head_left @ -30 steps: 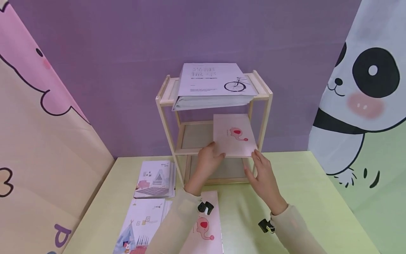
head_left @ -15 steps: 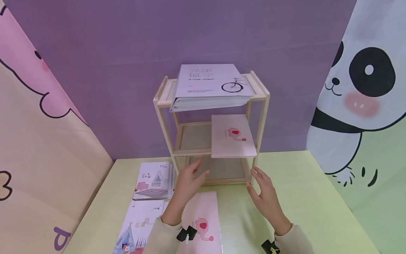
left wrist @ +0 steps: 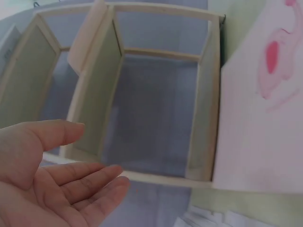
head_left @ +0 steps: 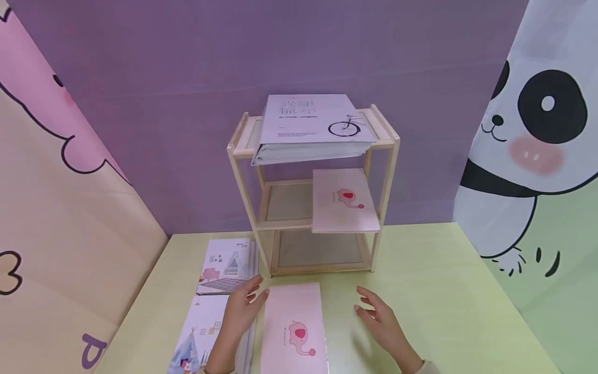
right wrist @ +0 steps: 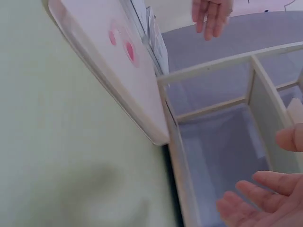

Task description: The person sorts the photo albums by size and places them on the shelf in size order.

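A pink notebook with a red elephant point(head_left: 345, 200) lies on the right half of the middle shelf, its front edge at the shelf's front. A second pink elephant notebook point(head_left: 291, 330) lies on the table before the wooden rack point(head_left: 322, 268). My left hand point(head_left: 240, 311) hovers at that notebook's left side, fingers apart and holding nothing. To the right of it, over the table, is my right hand point(head_left: 380, 324), its fingers loosely bent around nothing. Both wrist views show bare palms, the left point(left wrist: 61, 184) and the right point(right wrist: 270, 203), facing the rack.
A thick white book with a bicycle drawing point(head_left: 317, 119) rests on the rack's top shelf. Left of the rack, notebooks with a tent picture point(head_left: 226, 265) are stacked, and more white notebooks point(head_left: 201, 322) lie nearer. A purple backdrop point(head_left: 187, 130) stands behind the table point(head_left: 444, 270).
Both hands have let go of the notebook on the middle shelf and drawn back toward the near side, down over the table. That notebook stays on the shelf.
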### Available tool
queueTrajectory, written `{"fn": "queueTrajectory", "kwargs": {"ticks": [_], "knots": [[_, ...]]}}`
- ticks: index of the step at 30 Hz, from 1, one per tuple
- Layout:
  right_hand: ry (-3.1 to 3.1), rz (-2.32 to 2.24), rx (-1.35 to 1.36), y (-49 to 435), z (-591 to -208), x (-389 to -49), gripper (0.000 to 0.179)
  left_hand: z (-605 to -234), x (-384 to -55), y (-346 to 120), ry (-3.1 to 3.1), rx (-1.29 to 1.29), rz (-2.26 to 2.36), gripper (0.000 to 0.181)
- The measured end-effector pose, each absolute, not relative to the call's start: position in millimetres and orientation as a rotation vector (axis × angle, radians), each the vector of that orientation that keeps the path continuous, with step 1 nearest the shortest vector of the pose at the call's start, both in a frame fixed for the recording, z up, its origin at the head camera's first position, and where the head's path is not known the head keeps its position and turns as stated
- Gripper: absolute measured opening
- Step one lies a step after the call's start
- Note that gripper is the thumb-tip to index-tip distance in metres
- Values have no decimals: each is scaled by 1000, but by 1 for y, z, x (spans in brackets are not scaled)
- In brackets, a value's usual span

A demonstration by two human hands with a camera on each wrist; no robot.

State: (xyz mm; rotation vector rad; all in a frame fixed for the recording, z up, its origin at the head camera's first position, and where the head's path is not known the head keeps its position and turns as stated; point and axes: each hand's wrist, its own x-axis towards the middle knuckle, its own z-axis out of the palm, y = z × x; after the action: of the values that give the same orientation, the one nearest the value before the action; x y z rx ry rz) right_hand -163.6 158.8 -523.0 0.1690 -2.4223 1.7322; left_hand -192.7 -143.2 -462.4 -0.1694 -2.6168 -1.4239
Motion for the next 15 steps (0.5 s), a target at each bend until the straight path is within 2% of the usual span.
{"fn": "queueTrajectory", "kwargs": {"ticks": [4,15], "knots": [[-2481,1857,116,151,-535,-159,41,-477,-185,-152,-2644,-68,-1403,40],[-2616,2036,226,148,-555,-152,48,-509,-169,-167,-2700,127,-1531,48]]}}
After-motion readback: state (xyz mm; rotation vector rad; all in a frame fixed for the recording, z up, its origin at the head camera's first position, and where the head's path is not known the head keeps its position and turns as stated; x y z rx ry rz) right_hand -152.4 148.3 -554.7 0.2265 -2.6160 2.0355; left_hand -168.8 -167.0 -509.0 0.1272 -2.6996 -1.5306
